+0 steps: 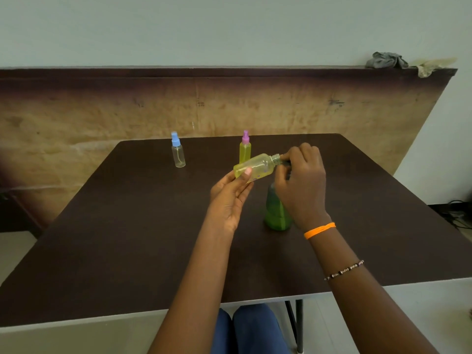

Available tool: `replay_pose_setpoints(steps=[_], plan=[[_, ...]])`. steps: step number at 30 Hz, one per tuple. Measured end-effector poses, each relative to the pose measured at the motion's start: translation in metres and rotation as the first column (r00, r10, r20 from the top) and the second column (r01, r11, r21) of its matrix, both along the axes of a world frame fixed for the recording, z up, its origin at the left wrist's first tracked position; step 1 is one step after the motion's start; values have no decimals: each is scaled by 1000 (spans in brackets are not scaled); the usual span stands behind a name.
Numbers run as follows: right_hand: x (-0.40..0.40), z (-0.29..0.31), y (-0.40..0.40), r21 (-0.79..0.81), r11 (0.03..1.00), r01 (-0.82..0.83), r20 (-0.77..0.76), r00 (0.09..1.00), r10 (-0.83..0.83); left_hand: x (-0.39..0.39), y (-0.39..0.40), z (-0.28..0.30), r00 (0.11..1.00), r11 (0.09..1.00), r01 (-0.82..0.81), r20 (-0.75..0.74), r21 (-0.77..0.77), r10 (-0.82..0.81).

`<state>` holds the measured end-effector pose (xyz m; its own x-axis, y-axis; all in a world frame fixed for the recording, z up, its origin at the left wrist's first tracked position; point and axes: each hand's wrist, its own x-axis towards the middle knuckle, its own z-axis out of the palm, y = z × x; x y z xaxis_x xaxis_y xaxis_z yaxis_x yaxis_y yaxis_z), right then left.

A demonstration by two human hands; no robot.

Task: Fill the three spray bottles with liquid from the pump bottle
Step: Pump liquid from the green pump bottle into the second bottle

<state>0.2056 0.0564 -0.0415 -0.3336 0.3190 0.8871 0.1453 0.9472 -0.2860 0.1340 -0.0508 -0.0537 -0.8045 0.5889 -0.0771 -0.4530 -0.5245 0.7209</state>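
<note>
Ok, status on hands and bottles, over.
Left hand grips tilted, uncapped yellow plastic spray bottle. Right hand at its threaded neck, over green pump bottle. Clear blue-capped bottle looks empty.

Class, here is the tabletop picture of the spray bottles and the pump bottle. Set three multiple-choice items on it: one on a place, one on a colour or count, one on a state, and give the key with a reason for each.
1. Where does the green pump bottle stand?
A. Beneath the right hand
B. On the far left edge of the table
C. On the wooden ledge

2. What colour is the cap of the clear spray bottle?
A. Red
B. Blue
C. Black

3. How is the yellow bottle in the left hand?
A. Capped and upright
B. Lying on the table
C. Uncapped and tilted

Key: 1 A, its green body shows just under that hand. 2 B, its sprayer top is light blue. 3 C, its bare threaded neck points right, toward the right hand's fingers.
</note>
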Motion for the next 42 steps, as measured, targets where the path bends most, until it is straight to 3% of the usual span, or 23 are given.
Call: replay_pose_setpoints(steps=[5, 13, 23, 29, 35, 42], plan=[[-6, -21, 2, -10, 1000, -21, -107, 994, 20, -2, -1, -6, 1000, 1000, 7, 10, -17, -7], [-1, 4, -3, 46, 999, 29, 28, 999, -30, 0, 2, -1, 1000, 1000, 8, 12, 3, -8], [-2, -4, 0, 43, 998, 39, 4, 999, -39, -3, 2, -4, 1000, 1000, 14, 4, -2, -14], [-1, 6, -1, -39, 999, 33, 14, 999, -32, -2, 4, -2, 1000, 1000, 6, -1, -1, -6], [-7, -16, 2, 21, 999, 47, -65, 997, -46, -2, 3, -7, 1000, 1000, -7, 7, -13, 7], [-3, 10, 1, 6, 1000, 30, 17, 999, -30, 2, 1, 1, 1000, 1000, -4, 17, 4, 4]])
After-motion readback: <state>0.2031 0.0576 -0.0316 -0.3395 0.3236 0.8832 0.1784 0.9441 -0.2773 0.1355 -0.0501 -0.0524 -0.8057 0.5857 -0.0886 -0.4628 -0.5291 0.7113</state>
